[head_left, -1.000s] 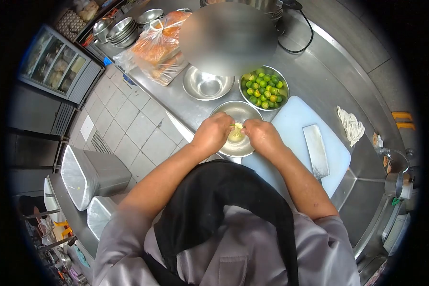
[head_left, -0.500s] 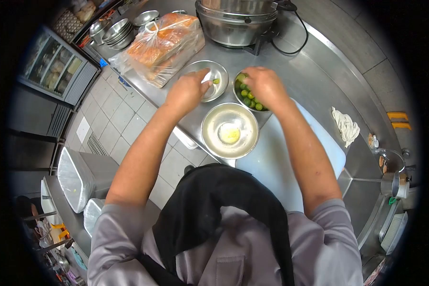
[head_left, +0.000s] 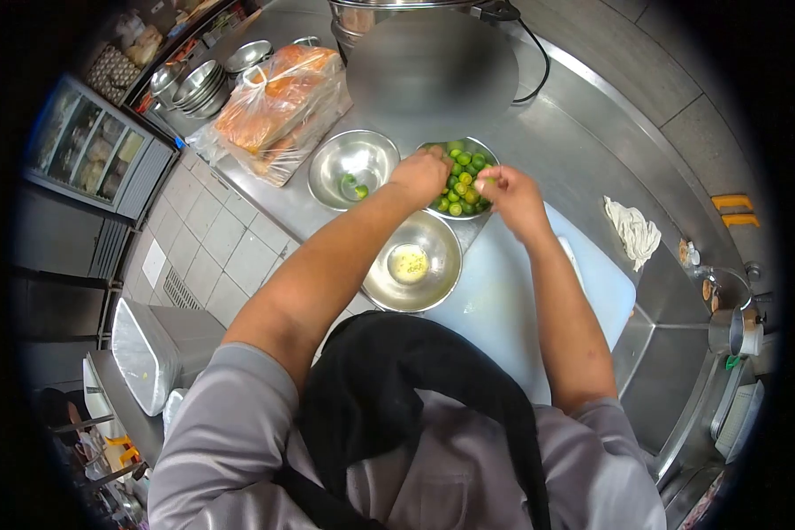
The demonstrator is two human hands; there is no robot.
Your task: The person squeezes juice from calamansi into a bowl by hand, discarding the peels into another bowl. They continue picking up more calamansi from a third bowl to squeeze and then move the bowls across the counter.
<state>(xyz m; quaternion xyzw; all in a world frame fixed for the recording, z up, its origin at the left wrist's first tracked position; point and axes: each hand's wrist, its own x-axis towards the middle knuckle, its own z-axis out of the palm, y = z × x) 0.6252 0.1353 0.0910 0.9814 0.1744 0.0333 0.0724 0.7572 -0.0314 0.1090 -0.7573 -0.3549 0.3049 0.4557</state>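
Several small green limes (head_left: 465,181), a few yellowish, fill a metal bowl (head_left: 490,155) in front of me. My left hand (head_left: 422,179) reaches over its left rim, fingers curled among the limes; what they grip is hidden. At the right rim, my right hand (head_left: 512,199) pinches a small lime between thumb and fingers. To the left, a wider steel bowl (head_left: 334,162) holds green lime pieces (head_left: 355,186). Nearer to me stands another steel bowl (head_left: 446,265) with pale yellow juice (head_left: 408,263) and specks in its bottom.
A pale cutting board (head_left: 495,291) lies under my right forearm. A white cloth (head_left: 632,233) is on the steel counter (head_left: 583,168) to the right. At the back left sit a bag of orange food (head_left: 278,110) and stacked metal bowls (head_left: 201,88). A corded metal appliance (head_left: 349,22) stands behind.
My left hand has moved from the left bowl across to the limes. More green pieces now show in the left bowl. My right hand has shifted to the lime bowl's right rim.
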